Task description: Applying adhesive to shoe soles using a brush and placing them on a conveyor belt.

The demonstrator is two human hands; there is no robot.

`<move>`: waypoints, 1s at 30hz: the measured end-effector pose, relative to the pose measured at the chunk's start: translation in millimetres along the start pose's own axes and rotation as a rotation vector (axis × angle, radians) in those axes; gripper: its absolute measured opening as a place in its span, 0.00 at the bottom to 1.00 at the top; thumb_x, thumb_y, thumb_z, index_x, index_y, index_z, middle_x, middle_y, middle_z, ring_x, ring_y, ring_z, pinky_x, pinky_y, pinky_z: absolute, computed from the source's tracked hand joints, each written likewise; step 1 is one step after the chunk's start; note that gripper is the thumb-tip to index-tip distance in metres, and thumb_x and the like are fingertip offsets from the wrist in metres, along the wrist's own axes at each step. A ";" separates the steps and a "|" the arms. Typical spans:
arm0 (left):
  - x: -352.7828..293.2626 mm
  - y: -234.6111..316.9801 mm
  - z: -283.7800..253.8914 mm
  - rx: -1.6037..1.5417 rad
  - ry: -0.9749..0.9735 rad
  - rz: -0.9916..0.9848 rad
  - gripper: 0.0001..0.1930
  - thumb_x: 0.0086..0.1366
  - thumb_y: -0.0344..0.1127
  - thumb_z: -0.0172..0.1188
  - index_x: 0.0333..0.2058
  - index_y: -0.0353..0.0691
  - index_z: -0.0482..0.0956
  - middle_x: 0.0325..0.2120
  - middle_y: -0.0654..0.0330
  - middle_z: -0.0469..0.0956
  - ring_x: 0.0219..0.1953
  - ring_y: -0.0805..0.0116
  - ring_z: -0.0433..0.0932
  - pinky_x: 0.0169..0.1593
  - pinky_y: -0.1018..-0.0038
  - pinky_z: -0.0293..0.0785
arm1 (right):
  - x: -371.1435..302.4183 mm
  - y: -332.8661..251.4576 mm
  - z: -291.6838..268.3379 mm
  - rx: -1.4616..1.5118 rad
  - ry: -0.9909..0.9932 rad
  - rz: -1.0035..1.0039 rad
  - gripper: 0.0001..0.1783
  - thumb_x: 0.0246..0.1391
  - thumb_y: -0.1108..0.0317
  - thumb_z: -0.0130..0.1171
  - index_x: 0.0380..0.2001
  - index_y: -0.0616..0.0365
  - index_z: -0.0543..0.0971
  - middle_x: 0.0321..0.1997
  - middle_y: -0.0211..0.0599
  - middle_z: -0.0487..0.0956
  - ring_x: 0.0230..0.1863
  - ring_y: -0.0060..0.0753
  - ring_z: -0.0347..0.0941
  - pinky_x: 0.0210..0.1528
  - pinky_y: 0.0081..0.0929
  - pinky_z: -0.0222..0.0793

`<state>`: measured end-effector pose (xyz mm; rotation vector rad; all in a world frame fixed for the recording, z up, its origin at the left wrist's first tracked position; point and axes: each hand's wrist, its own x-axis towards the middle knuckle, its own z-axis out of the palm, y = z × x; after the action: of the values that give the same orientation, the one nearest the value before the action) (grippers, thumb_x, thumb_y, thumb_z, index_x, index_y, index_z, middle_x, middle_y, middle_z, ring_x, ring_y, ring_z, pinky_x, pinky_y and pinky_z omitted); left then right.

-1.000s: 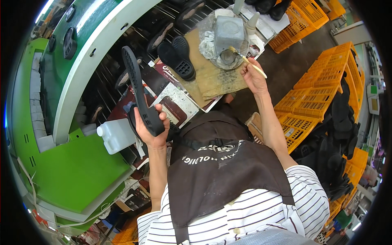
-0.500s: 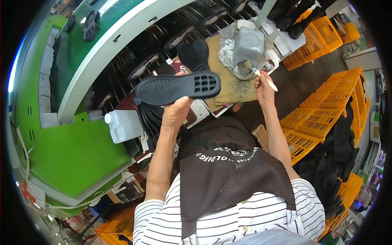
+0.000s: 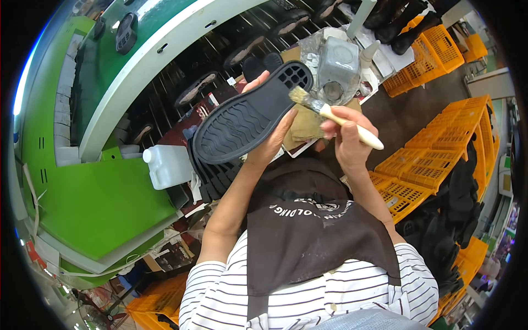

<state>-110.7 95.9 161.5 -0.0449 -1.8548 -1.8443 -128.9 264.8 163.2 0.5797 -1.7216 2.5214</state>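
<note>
Examined first: black shoe sole (image 3: 247, 118), held at a slant beyond the brown apron (image 3: 322, 247), forepart toward the lower left, heel toward the upper right. Noted on the visible face: wavy ribs across the forepart, square recesses in the heel. Found between thumb and fingers of the left hand (image 3: 269, 144): gripped around the middle, thumb along the near edge toward the heel, fingertips (image 3: 256, 81) projecting past the far edge, remaining finger lengths hidden behind the sole. Seen in the right hand (image 3: 353, 133): brush (image 3: 325, 111) with cream handle, pinched between thumb and fingers, bristles overlapping the heel edge in view. Contact of bristles with sole: cannot tell.

Below the forepart, near the left forearm: stacked black soles (image 3: 212, 179). Left of these: white jug (image 3: 168, 168). Beyond the heel: grey square container (image 3: 338, 58) amid clear plastic, near yellowish cardboard (image 3: 306, 127). At far left: green machine (image 3: 110, 214), white arched frame (image 3: 127, 78). At right: orange crates (image 3: 443, 125).
</note>
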 end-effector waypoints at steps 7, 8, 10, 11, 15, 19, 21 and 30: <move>-10.1 -18.8 5.1 0.102 -0.026 0.081 0.42 0.51 0.37 0.72 0.60 0.34 0.55 0.47 0.59 0.69 0.43 0.77 0.71 0.47 0.79 0.69 | -5.2 4.2 25.5 0.078 -0.035 0.093 0.21 0.57 0.61 0.58 0.43 0.72 0.75 0.32 0.43 0.81 0.29 0.21 0.76 0.33 0.15 0.73; -13.1 -23.6 4.7 0.011 -0.037 0.049 0.44 0.51 0.39 0.72 0.60 0.34 0.55 0.44 0.61 0.70 0.40 0.78 0.72 0.46 0.80 0.69 | -6.1 5.1 27.6 0.088 -0.050 0.081 0.20 0.57 0.62 0.58 0.43 0.72 0.75 0.32 0.44 0.81 0.29 0.21 0.76 0.33 0.15 0.73; -17.8 -19.8 10.7 -0.248 -0.050 -0.041 0.44 0.51 0.41 0.71 0.60 0.34 0.54 0.36 0.65 0.73 0.35 0.81 0.72 0.45 0.81 0.69 | -9.3 4.4 32.4 0.122 -0.071 0.139 0.19 0.58 0.63 0.57 0.43 0.71 0.75 0.32 0.44 0.81 0.29 0.22 0.77 0.33 0.15 0.74; -19.9 -12.5 15.2 -0.415 -0.043 -0.100 0.44 0.52 0.41 0.71 0.60 0.34 0.54 0.32 0.68 0.74 0.33 0.82 0.73 0.44 0.82 0.69 | -10.8 3.7 34.6 0.138 -0.083 0.168 0.18 0.58 0.64 0.57 0.43 0.71 0.75 0.32 0.44 0.81 0.29 0.22 0.77 0.33 0.15 0.74; -18.9 -12.6 16.2 -0.466 -0.048 -0.308 0.35 0.57 0.37 0.63 0.59 0.37 0.55 0.32 0.65 0.74 0.30 0.82 0.72 0.39 0.83 0.69 | -15.2 -2.3 45.3 0.083 -0.154 0.208 0.23 0.59 0.57 0.55 0.43 0.72 0.75 0.30 0.47 0.80 0.27 0.29 0.76 0.32 0.19 0.73; -22.2 -12.8 21.0 -0.359 -0.053 -0.313 0.21 0.70 0.43 0.45 0.58 0.45 0.57 0.30 0.60 0.73 0.19 0.81 0.68 0.23 0.86 0.67 | -17.0 -2.7 51.2 0.141 -0.214 0.203 0.16 0.58 0.65 0.57 0.43 0.67 0.77 0.30 0.39 0.81 0.27 0.19 0.75 0.34 0.14 0.71; -17.7 9.1 30.4 -0.420 0.062 -0.456 0.22 0.69 0.44 0.47 0.57 0.40 0.58 0.32 0.62 0.73 0.27 0.81 0.71 0.35 0.82 0.71 | -18.1 -3.0 52.7 0.153 -0.226 0.205 0.16 0.57 0.66 0.57 0.43 0.67 0.77 0.30 0.39 0.81 0.27 0.19 0.75 0.34 0.14 0.71; -36.9 -9.6 7.7 -0.595 -0.291 -0.605 0.30 0.56 0.38 0.63 0.54 0.39 0.59 0.36 0.65 0.72 0.40 0.77 0.72 0.49 0.77 0.69 | -13.4 -13.9 55.2 0.156 -0.244 0.240 0.14 0.56 0.68 0.58 0.42 0.68 0.77 0.30 0.41 0.81 0.28 0.20 0.76 0.34 0.16 0.72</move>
<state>-85.0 114.7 139.1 0.0483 -1.5176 -2.9002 -97.5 222.7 188.8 0.7614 -1.7756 2.8781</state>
